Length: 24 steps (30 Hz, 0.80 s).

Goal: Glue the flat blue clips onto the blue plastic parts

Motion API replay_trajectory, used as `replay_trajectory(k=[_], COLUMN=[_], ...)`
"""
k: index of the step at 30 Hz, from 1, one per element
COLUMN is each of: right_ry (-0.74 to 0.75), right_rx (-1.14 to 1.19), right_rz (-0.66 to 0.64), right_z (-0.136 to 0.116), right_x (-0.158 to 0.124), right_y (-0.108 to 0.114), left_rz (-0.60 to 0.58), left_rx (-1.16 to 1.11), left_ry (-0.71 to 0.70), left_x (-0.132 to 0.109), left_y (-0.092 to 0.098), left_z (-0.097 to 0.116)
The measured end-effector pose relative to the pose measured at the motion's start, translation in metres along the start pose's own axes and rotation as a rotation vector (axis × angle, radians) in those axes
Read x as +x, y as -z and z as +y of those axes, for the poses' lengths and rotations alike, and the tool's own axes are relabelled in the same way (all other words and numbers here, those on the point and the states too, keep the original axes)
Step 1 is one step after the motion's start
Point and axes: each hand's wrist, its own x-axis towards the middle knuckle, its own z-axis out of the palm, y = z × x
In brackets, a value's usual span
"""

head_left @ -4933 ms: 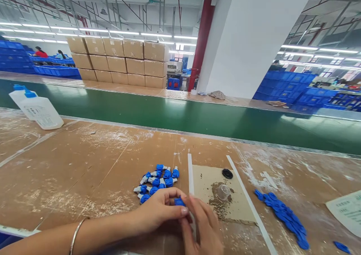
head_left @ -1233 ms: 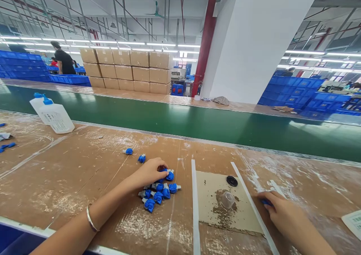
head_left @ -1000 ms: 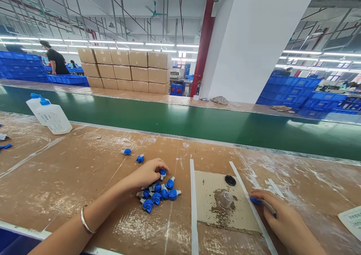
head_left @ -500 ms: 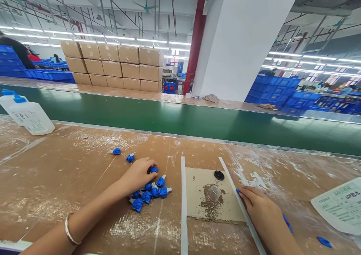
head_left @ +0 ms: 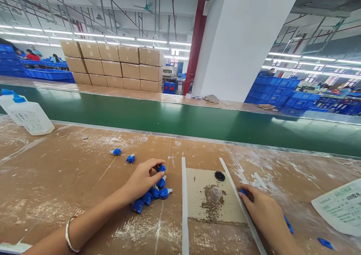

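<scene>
My left hand [head_left: 145, 176] pinches a small blue rolled piece [head_left: 161, 168] just above a heap of similar blue pieces with pale tips [head_left: 147, 198]. Part of that heap lies hidden under the hand. At the right, my right hand [head_left: 261, 206] has its thumb and finger closed on a flat blue piece [head_left: 243, 191], mostly covered by the fingers. It rests beside the right white strip [head_left: 235, 191]. Between the hands, a small clear cup [head_left: 215, 195] stands on a stained beige board [head_left: 196, 206], with a round black cap [head_left: 220, 176] behind it.
Two single blue pieces [head_left: 130, 158] lie beyond my left hand. Flat blue pieces [head_left: 325, 243] lie to the right. White bottles with blue caps [head_left: 34, 117] stand at the left, and a labelled white bottle [head_left: 341, 206] at the right. A green conveyor belt [head_left: 158, 114] crosses behind.
My left hand has moved a little to the right and lifted the blue piece off the heap. My right hand has shifted slightly, its fingers more curled round its blue piece.
</scene>
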Motion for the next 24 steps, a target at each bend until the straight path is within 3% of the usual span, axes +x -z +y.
replay_trajectory(k=[3, 6, 10, 14, 18, 21, 24], right_ry=[0.037, 0.255, 0.494, 0.514, 0.287, -0.042, -0.293], right_rx=[0.106, 0.28, 0.319, 0.335, 0.564, 1.037, 1.53], right_rz=[0.015, 0.028, 0.049, 0.109, 0.008, -0.118, -0.148], right_z=[-0.009, -0.027, -0.044, -0.046, -0.055, -0.078, -0.108], right_x=[-0.008, -0.018, -0.022, -0.022, -0.037, -0.057, -0.075], right_y=[0.002, 0.003, -0.002, -0.009, -0.011, -0.012, -0.013], left_rz=[-0.06, -0.118, -0.126, -0.168, -0.281, -0.391, -0.482], left_rx=[-0.246, -0.431, -0.336, -0.327, -0.632, -0.898, -1.058], left_ry=[0.073, 0.078, 0.031, 0.032, 0.13, 0.204, 0.206], left_x=[-0.005, -0.009, -0.015, -0.021, -0.03, -0.037, -0.043], left_y=[-0.006, -0.011, -0.009, -0.011, -0.025, -0.036, -0.043], left_z=[0.005, 0.007, 0.012, 0.019, 0.02, 0.021, 0.022])
